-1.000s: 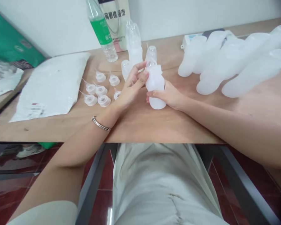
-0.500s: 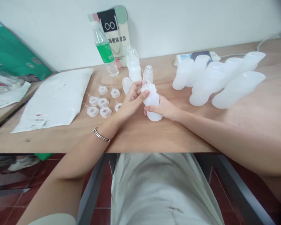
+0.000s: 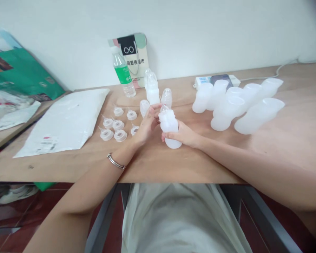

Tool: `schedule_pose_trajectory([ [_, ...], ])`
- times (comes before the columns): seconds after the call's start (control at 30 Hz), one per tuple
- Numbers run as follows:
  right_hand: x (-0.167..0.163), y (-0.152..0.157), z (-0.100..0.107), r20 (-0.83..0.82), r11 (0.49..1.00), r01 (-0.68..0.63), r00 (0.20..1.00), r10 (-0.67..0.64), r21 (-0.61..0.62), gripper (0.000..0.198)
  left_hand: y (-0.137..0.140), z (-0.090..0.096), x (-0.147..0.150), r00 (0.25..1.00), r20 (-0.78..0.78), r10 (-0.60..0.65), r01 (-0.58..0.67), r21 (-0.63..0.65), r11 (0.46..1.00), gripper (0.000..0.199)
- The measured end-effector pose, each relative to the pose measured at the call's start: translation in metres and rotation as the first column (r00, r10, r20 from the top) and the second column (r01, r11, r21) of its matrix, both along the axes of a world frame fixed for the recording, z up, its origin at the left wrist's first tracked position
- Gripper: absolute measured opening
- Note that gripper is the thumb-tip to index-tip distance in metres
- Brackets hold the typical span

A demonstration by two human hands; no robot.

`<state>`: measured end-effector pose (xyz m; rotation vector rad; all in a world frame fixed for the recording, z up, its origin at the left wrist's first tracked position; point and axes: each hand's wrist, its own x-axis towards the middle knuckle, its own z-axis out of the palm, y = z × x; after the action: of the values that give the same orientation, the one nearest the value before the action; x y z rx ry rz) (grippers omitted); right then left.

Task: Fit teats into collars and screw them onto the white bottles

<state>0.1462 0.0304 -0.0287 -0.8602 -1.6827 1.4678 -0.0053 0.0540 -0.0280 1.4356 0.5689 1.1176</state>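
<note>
My right hand (image 3: pixel 186 135) is wrapped round a white translucent baby bottle (image 3: pixel 171 123), which leans slightly over the table and has a collar and clear nipple at its top. Beside the collar, my left hand (image 3: pixel 149 123) is open, its fingers stretched out toward the nipple; whether a fingertip touches it I cannot tell. Just beyond the hands are clear domed caps (image 3: pixel 167 97) and capped baby bottles (image 3: pixel 153 90). To the left lie several nipples in collar rings (image 3: pixel 120 135), each with a thin tip.
Several uncapped white bottles (image 3: pixel 225 112) stand at the right. Behind them lie a phone (image 3: pixel 221 80) and a white power strip (image 3: pixel 204 80) with a cable. A white mailing bag (image 3: pixel 65 119), a water bottle (image 3: pixel 124 75) and a paper bag (image 3: pixel 139 59) occupy the left and back.
My left hand has let go of the bottle's collar, its thumb moving off and its fingers straightening. My right hand still holds the bottle. The view has tilted up a little.
</note>
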Motion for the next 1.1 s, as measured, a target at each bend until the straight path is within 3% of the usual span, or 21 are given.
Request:
schedule_pose_trajectory([
  [0.2, -0.001, -0.002, 0.001, 0.01, 1.0, 0.015, 1.0, -0.015, -0.023, 0.025, -0.005, 0.007, 0.001, 0.999, -0.048, -0.006, 0.007, 0.029, 1.0, 0.053],
  [0.5, 0.0, -0.002, 0.002, -0.004, 0.995, 0.053, 0.999, -0.053, -0.08, 0.022, -0.001, 0.008, -0.003, 0.996, -0.076, 0.038, -0.035, 0.043, 0.998, 0.034],
  [0.73, 0.009, 0.004, -0.004, -0.089, 0.984, -0.143, 0.987, 0.134, -0.107, 0.02, -0.004, 0.009, -0.005, 0.998, -0.064, -0.003, 0.005, 0.038, 0.999, 0.029],
  [0.93, 0.002, 0.001, -0.002, 0.007, 0.999, 0.037, 0.999, -0.038, 0.021, 0.024, -0.014, 0.014, 0.003, 0.998, -0.05, 0.035, -0.03, 0.091, 0.995, 0.031],
  [1.1, 0.002, -0.003, 0.001, 0.021, 1.0, -0.015, 1.0, 0.015, -0.013, 0.019, -0.016, 0.017, 0.006, 0.997, -0.066, 0.043, -0.04, 0.058, 0.998, 0.034],
])
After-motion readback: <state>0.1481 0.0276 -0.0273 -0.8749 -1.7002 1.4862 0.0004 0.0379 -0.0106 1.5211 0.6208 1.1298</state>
